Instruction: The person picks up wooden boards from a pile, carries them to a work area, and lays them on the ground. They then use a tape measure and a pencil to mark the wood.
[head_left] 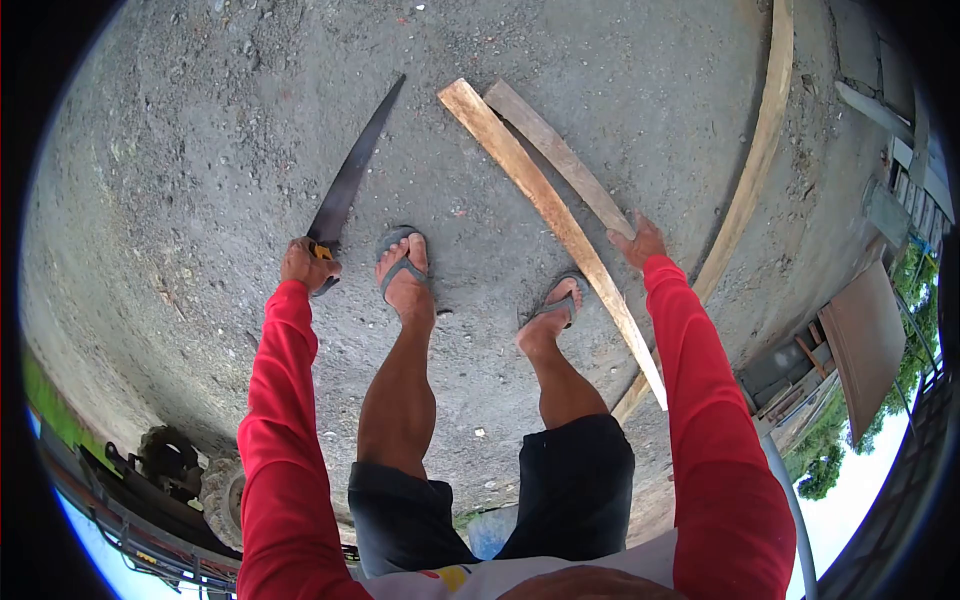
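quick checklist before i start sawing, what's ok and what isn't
1. Saw held by its handle: ok, in the left hand.
2. Blade pointing away from the feet: ok, its tip is out ahead.
3. Short board in the right hand: ok, held at the near end.
4. Long board well away from the right foot: not ok, it runs close beside it.
5. Toes covered: not ok, open flip-flops.
6. Cut line marked on the short board: cannot tell.

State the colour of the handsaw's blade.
The handsaw's blade is dark grey, nearly black; the head view, the only one, shows it.
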